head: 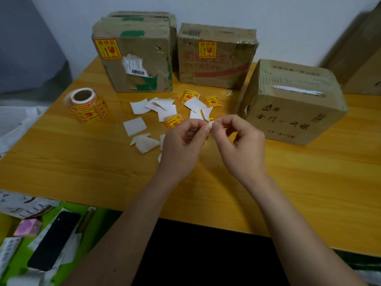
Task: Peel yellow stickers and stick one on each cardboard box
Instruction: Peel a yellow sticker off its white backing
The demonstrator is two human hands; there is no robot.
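A small sticker (210, 123) is pinched between both hands above the middle of the desk (82, 162)

The fingers of the left hand (182, 145) and right hand (240, 145) are closed narrowly on the sticker's white corner. Two boxes at the far edge, the left box (142, 65) and the middle box (222, 65), each carry a yellow sticker; the right box (292, 112) shows none. A sticker roll (88, 106) stands near the left edge, with loose stickers and white backing scraps (135, 125) scattered between

Both bare forearms are extended forward over the near edge of the table (61, 162). The left hand (181, 145) and right hand (241, 143) are raised side by side, fingers curled, thumbs and forefingers pinched together where the fingertips (207, 129) meet.
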